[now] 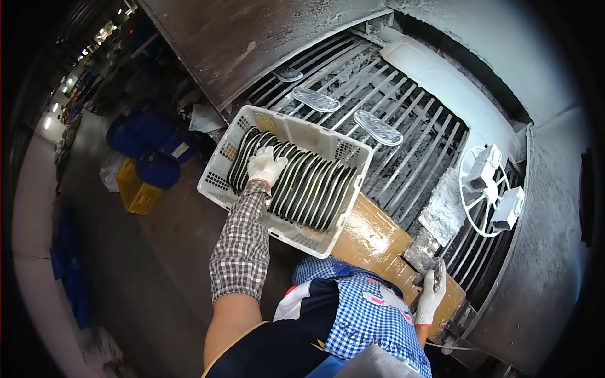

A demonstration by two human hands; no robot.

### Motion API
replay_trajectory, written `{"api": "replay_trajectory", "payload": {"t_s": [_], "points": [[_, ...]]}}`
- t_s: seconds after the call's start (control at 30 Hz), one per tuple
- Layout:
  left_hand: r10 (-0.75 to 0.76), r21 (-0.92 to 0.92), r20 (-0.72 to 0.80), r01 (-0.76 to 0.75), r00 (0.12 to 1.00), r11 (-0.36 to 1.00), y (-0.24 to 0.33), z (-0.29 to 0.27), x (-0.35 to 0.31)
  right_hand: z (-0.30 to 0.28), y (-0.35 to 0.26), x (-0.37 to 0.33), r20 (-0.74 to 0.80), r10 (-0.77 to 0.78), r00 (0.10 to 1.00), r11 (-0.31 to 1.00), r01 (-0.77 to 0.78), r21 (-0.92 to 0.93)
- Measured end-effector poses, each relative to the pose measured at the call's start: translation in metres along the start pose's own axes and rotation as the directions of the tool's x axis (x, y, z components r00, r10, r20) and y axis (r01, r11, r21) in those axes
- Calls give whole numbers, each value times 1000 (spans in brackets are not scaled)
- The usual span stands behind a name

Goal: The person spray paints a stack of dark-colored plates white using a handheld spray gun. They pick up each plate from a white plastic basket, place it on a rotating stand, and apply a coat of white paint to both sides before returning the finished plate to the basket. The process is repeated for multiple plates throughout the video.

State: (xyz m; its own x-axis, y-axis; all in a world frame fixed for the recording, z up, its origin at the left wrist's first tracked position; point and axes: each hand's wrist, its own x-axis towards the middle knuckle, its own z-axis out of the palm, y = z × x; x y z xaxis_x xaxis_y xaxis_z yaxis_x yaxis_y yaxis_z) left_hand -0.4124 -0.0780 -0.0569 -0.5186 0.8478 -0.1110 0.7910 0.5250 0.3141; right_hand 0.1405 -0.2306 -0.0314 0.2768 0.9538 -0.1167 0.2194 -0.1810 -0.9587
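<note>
Black, light-edged shoe soles [309,186] stand on edge in a packed row inside a white plastic basket [208,186]. My left hand [266,166], in a white knit glove, reaches into the basket with its fingers closed at the top edges of the soles, near the row's left end. My right hand [431,293], gloved too and dark-smudged at the fingertips, is low at the right beside a brown board [372,233]. Its fingers are curled, and what they hold, if anything, cannot be made out. Three soles lie flat on metal bars, including one grey sole [378,128].
A powder-coated metal booth encloses the bar grate [403,113]. A white spoked wheel [484,192] carrying two blocks is at the right. Blue drums [151,138] and a yellow crate [135,189] stand on the floor at the left.
</note>
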Motion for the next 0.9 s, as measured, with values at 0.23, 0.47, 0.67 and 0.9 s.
{"api": "replay_trajectory", "payload": {"t_s": [0.23, 0.47, 0.67, 0.9], "points": [[-153, 158, 93, 137, 984, 978, 17, -5, 15, 6, -22, -11, -46, 78, 996, 995, -75, 70], [-64, 169, 133, 41, 989, 985, 24, -19, 11, 1, -2, -10, -101, 74, 992, 997, -72, 32], [-50, 237, -55, 62, 997, 970, 11, 12, -12, 15, -3, -7, -132, 63, 989, 997, -55, 58], [-61, 279, 13, 55, 998, 959, 15, 6, 3, 31, -23, 0, -50, 103, 993, 991, -98, 93]]}}
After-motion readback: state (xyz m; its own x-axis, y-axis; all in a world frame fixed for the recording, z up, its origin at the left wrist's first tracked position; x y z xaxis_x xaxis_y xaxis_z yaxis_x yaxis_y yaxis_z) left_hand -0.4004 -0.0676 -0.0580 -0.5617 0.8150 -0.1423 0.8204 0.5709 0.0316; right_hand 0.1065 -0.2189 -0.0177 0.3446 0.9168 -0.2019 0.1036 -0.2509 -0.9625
